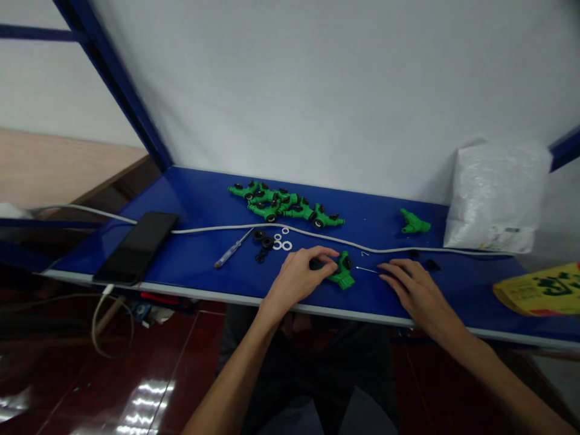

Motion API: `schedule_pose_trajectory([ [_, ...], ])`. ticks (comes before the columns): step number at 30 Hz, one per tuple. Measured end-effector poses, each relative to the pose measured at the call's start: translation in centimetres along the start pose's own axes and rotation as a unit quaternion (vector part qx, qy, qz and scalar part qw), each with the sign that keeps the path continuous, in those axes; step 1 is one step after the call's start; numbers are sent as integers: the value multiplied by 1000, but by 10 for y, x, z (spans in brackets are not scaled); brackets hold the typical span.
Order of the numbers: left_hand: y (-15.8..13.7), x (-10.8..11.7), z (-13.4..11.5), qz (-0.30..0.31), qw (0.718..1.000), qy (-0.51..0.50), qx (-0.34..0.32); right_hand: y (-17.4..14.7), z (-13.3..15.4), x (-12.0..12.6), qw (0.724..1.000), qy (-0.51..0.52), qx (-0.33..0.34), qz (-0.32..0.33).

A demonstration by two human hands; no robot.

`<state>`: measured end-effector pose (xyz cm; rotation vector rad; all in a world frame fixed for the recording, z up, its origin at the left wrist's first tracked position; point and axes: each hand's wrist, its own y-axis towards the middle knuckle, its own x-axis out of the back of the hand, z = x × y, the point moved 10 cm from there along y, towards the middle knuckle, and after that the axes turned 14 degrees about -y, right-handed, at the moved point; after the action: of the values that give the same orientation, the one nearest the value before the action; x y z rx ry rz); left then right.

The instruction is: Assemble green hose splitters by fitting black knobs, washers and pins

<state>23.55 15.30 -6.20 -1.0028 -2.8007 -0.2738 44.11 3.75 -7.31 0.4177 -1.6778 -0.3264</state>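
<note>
My left hand point(299, 275) pinches a green Y-shaped hose connector point(343, 279) with a black knob, down at the blue shelf. To the right, my right hand point(417, 293) has its fingertips on a thin screwdriver point(367, 269); the metal shaft points left at the connector, apart from it, and the handle is mostly hidden under the fingers. Two tiny screws point(365, 254) lie just behind the shaft. Beyond my right hand are small black pieces point(433, 264). Another green connector point(414, 222), without visible black knobs, lies farther back.
Several green connectors point(296, 210) with black knobs are heaped at the back. White rings point(287, 246), black caps point(267, 243) and a clear-handled screwdriver point(231, 254) lie left of my hands. A white cable point(217, 228) crosses the shelf beside a phone point(138, 248). A white bag point(496, 196) and yellow package point(541, 290) stand right.
</note>
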Motion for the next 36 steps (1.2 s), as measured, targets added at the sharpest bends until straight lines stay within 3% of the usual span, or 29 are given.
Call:
schedule_pose_trajectory([
  [5,-10,21,-18,-62,993,81,-54,4,14,28,998,-17,-29,-58],
  [10,-26,82,-32,-169,943,275,-78,18,53,62,989,63,-83,-103],
  [15,-34,113,-32,-180,919,349,-44,33,83,62,985,85,-112,-100],
  [19,-49,119,-14,-192,909,366,49,41,103,62,992,34,-83,-84],
  [25,-60,124,2,-223,918,313,98,58,133,41,1000,9,-26,-8],
  [30,-62,131,7,-251,935,236,88,63,131,16,997,25,-66,30],
  [34,-63,123,6,-282,954,74,69,69,127,17,985,146,-89,16],
  [36,-55,102,8,-251,963,-55,78,73,123,25,960,254,-116,-12],
])
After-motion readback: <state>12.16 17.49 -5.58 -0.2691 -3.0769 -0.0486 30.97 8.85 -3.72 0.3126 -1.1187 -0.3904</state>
